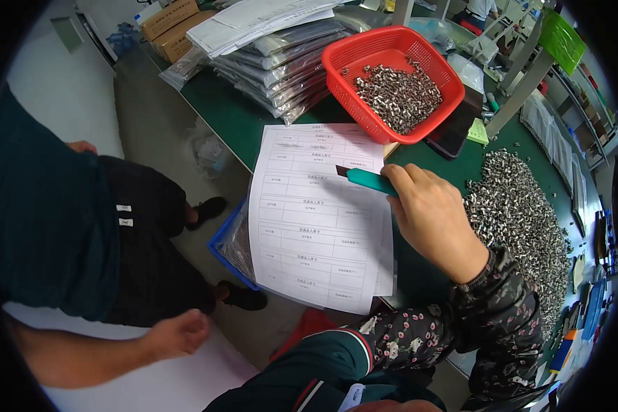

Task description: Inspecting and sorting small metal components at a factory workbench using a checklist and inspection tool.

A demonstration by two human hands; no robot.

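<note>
My right hand point(436, 216) is closed around a teal-handled utility knife point(372, 180). Its dark blade points left over the upper part of a printed form sheet point(302, 220). Another sheet's edge shows beneath this one, and the paper overhangs the table's edge. I cannot tell whether the blade touches the paper. A floral sleeve covers my right forearm. Another floral sleeve point(405, 336), on my left arm, runs behind the right one; my left hand does not show.
Small metal parts point(515, 213) lie heaped right of my hand. A red basket point(336, 79) holds more, beside a black flat device point(453, 134) and bagged stacks point(281, 75). A blue crate point(230, 257) sits below the table edge. Another person's hand point(178, 336) is at left.
</note>
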